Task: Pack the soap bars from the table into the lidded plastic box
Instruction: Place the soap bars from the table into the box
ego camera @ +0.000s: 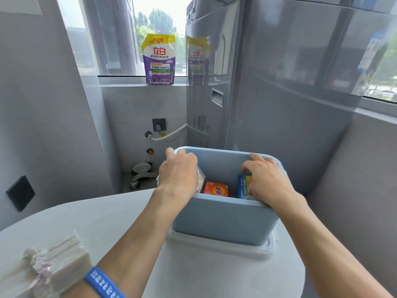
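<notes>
A light blue plastic box stands open on the round grey table, resting on its pale lid. Inside lie an orange soap bar and a blue-and-green soap pack. My left hand curls over the box's left rim and presses a whitish wrapped pack against the inner wall. My right hand reaches into the right side, fingers closed on the blue-and-green soap pack.
A clear-wrapped bundle lies at the table's near left edge. A tall grey appliance stands right behind the box. A purple detergent pouch sits on the window sill. Hoses and a socket are low on the wall.
</notes>
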